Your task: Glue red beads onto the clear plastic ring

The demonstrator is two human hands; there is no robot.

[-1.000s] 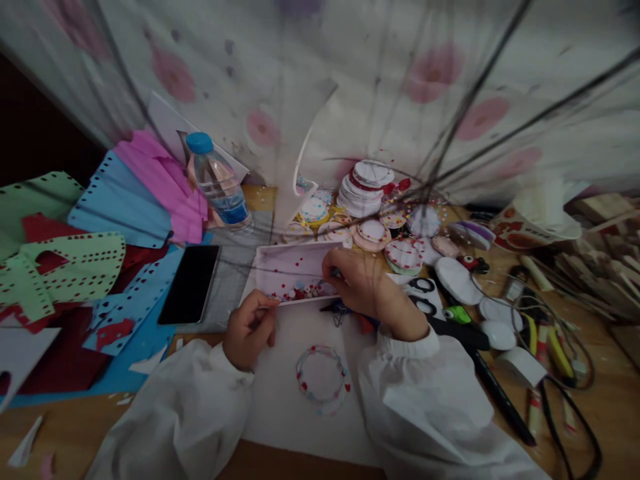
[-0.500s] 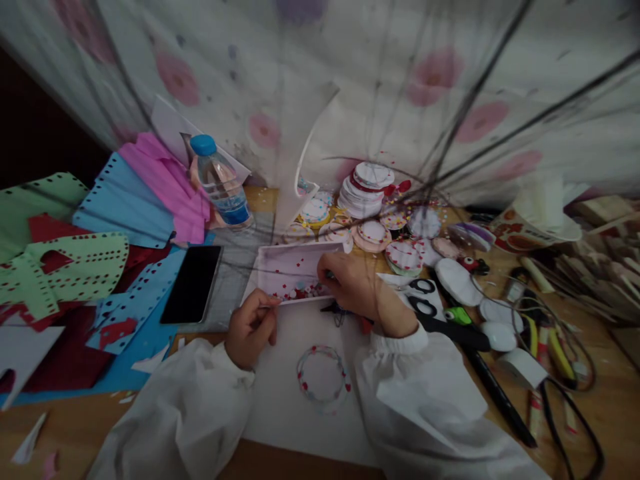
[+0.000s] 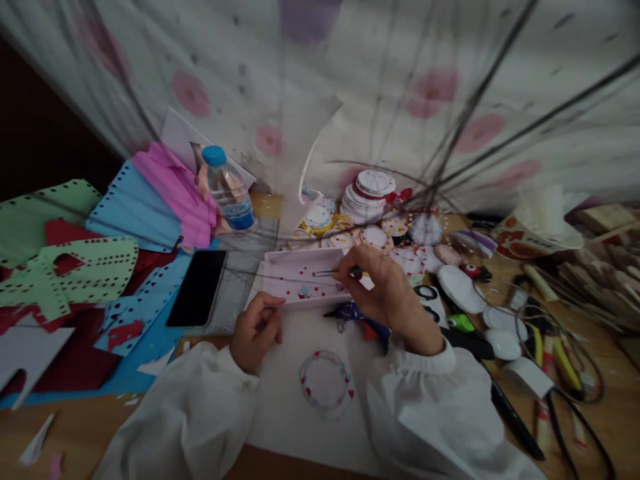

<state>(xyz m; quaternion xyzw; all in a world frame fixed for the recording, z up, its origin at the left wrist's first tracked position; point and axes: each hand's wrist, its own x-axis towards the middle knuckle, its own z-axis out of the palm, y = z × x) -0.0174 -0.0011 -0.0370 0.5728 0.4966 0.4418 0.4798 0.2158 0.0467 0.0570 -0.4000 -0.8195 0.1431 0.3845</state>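
Note:
A shallow white box (image 3: 277, 267) holds small red pieces and other beads. My left hand (image 3: 256, 330) is curled at its front left corner, fingertips on the rim; the grip is partly hidden. Over the box's right side, my right hand (image 3: 383, 290) pinches slim tweezers (image 3: 325, 273), whose tips point left above the box floor. I cannot make out anything between the tips. Nearer me, a beaded ring (image 3: 327, 387) with red, pale blue and white beads lies on a white sheet (image 3: 300, 430). Just below my right hand is a dark blue object (image 3: 347, 312), partly covered.
Coloured paper cut-outs (image 3: 90, 273), a phone (image 3: 197, 288) and a water bottle (image 3: 233, 193) are on the left. Behind the box are stacked white discs (image 3: 367, 197) and decorated rounds. Scissors (image 3: 427, 293), a black pen (image 3: 515, 417), cables and wooden sticks (image 3: 595, 267) crowd the right.
My right hand has lifted and shifted right from the beads, so the tweezers now show and more of the dark blue object is exposed. My left hand remains at the box corner.

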